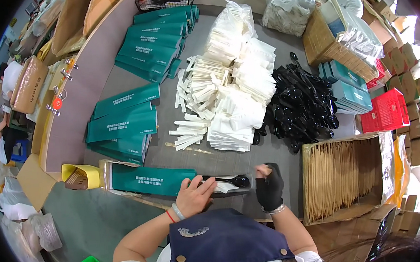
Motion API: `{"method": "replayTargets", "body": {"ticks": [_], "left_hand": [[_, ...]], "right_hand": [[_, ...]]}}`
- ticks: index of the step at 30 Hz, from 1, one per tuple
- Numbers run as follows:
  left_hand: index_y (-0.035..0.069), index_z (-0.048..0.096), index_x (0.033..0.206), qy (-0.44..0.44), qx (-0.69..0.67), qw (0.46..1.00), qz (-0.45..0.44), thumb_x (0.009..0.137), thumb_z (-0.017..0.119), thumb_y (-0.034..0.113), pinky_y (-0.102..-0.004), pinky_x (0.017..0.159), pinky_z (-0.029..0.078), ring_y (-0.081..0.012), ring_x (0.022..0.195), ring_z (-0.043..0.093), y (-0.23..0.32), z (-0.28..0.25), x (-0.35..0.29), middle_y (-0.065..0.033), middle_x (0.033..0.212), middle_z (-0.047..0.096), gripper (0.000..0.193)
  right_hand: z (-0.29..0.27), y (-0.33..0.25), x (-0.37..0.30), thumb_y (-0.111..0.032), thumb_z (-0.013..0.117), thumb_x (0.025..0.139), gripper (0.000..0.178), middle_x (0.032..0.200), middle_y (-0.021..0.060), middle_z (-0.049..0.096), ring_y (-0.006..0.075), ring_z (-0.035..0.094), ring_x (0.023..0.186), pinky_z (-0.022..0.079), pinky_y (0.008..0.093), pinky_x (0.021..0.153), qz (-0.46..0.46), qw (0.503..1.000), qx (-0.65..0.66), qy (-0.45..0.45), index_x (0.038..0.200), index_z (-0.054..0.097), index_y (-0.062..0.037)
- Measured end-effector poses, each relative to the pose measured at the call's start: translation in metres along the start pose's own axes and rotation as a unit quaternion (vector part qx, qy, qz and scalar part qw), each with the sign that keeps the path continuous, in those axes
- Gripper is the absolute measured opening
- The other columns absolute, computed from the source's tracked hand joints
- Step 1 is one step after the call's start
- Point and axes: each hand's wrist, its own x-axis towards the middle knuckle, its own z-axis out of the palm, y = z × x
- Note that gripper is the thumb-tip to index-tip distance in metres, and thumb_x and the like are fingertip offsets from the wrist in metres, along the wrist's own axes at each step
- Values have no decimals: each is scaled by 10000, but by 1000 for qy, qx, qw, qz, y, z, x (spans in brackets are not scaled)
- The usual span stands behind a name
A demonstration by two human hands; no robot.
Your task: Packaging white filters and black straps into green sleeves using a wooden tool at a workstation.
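Observation:
In front of me lies a long green printed sleeve (149, 180). A clear tray (248, 184) extends from its right end, with white paper packets (227, 187) and a black plastic spoon (239, 181) in it. My left hand (195, 196) is closed over the spoon's handle at the sleeve's end; the fingers cover part of the handle. Just right of the tray, my right hand (270, 186), in a black fingerless glove, is curled closed. Whatever it may hold is hidden. Beyond the hands are piled white packets (240, 103) and a heap of black spoons (302, 103).
Stacks of green sleeves (122, 122) fan out at left, near a yellow container (81, 176). A carton of thin wooden sticks (341, 179) stands at right, with a red basket (384, 111) behind it. A grey partition (79, 92) borders the table. Other people are in the background.

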Motion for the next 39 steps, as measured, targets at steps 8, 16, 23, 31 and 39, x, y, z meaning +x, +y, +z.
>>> {"method": "replayTargets", "body": {"ticks": [8,16,23,31,39], "left_hand": [[122,621,1178,13,7,999,-42,682,771,308,-461,959,320,-268,1144,453,-27,-21,-21,24,1290,539,550],[96,576,1232,-25,-48,995,-78,622,815,332,-507,1004,339,-329,1181,437,-44,-24,-13,-67,1305,517,696],[202,577,1231,-32,-73,996,-34,577,844,268,-442,935,380,-310,1108,469,-17,-18,24,-72,1172,524,710],[225,587,1213,-7,-88,995,-37,603,823,220,-421,899,398,-296,1075,495,-13,1,37,-71,1145,528,655],[178,652,945,-219,-9,973,72,625,734,160,-402,764,461,-298,933,535,-20,-43,58,-89,984,530,331]], "right_hand": [[-24,29,-18,-217,670,827,301,831,69,631,298,633,784,504,403,664,19,948,-161,-275,1126,661,-186],[-13,32,-9,-252,671,833,331,787,76,614,297,612,745,482,414,624,-104,907,-196,-358,1163,658,-257],[5,39,-23,-213,711,798,227,860,125,637,334,625,829,513,430,746,-53,964,22,-260,1009,668,-140],[49,-12,-27,-246,768,723,281,923,125,618,318,616,832,486,410,701,140,947,108,-267,909,639,-81],[9,-11,9,-388,835,552,581,1025,88,606,291,563,1015,397,448,876,-101,919,-187,-333,1028,635,-120]]}}
